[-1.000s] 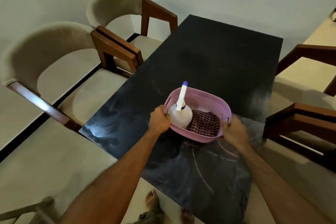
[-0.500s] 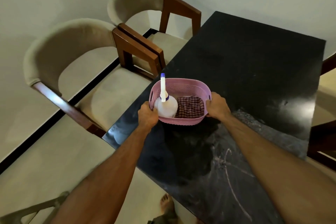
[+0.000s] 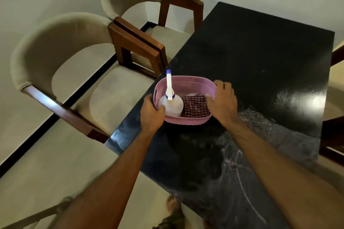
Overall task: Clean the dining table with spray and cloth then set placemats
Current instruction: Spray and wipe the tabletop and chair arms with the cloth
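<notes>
a dark, glossy rectangular counter [image 3: 260, 57] carries the things. its near part is dulled by pale smears and scratchy streaks, while the far part looks darker and cleaner, with a bright glare patch toward the right edge. a pink plastic basket [image 3: 188, 84] sits directly on it, close to the left edge, about midway along its length.

The single head view looks steeply down from standing height over the near end of the dark table [image 3: 260, 57], close above a basket [image 3: 188, 121], chairs [image 3: 61, 42] to the left.
</notes>
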